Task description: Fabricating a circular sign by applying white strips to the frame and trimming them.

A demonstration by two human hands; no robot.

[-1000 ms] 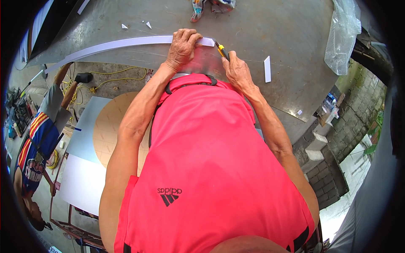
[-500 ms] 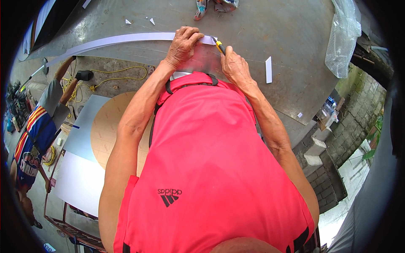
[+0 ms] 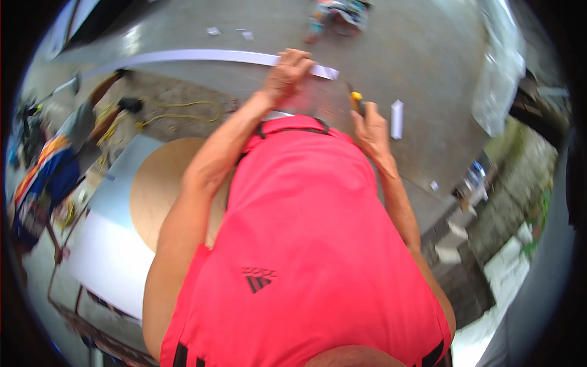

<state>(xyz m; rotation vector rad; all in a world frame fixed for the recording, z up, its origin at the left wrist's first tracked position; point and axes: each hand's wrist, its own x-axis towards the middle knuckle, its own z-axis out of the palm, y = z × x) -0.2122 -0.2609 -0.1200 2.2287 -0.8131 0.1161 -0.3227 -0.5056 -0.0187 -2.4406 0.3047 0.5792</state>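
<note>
pinching white strip [image 3: 208, 56] with left hand [image 3: 290, 78], gripping yellow cutter [image 3: 356, 97] in right hand [image 3: 373, 129] (apart from strip); possibly risking slippage through loosened pressure.

Workshop — grey worktable [image 3: 422, 67], knife [image 3: 356, 98], scraps [image 3: 397, 120].

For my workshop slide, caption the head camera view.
Left hand holding a long, flat white strip; right hand holding a yellow-and-black cutter apart from it.
</note>
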